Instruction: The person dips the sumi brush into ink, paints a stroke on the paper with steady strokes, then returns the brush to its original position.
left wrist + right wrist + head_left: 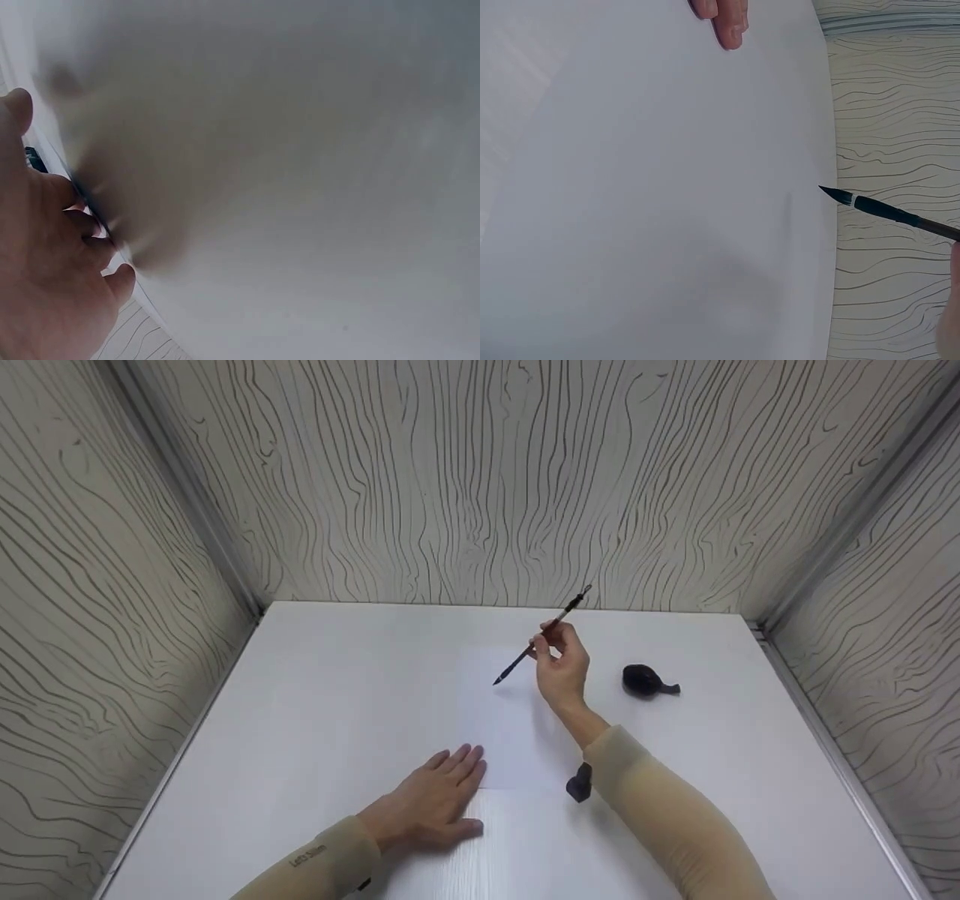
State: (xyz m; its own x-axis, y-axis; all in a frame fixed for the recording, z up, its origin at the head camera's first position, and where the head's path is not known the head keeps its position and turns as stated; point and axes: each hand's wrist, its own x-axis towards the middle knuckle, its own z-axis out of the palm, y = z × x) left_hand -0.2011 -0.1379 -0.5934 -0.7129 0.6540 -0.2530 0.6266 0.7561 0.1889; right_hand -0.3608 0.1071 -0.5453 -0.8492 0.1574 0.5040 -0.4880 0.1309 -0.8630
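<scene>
My right hand [564, 666] pinches an ink brush [517, 663] about the middle of its dark handle, over a white sheet of paper [506, 739]. The brush slants, its pointed dark tip down to the left and a small loop at its upper end. In the right wrist view, the brush tip [835, 195] looks raised off the paper. My left hand [439, 799] lies palm down, fingers straight and thumb spread, with its fingertips on the sheet's left edge. Fingers of that hand [729, 26] also show at the top of the right wrist view.
Right of the right hand, a black rounded thing with a short narrow neck [641, 681] lies on the white table [337, 682]. Wood-patterned panels [465, 480] stand at the back and both sides. A small black piece [579, 784] shows at the right sleeve.
</scene>
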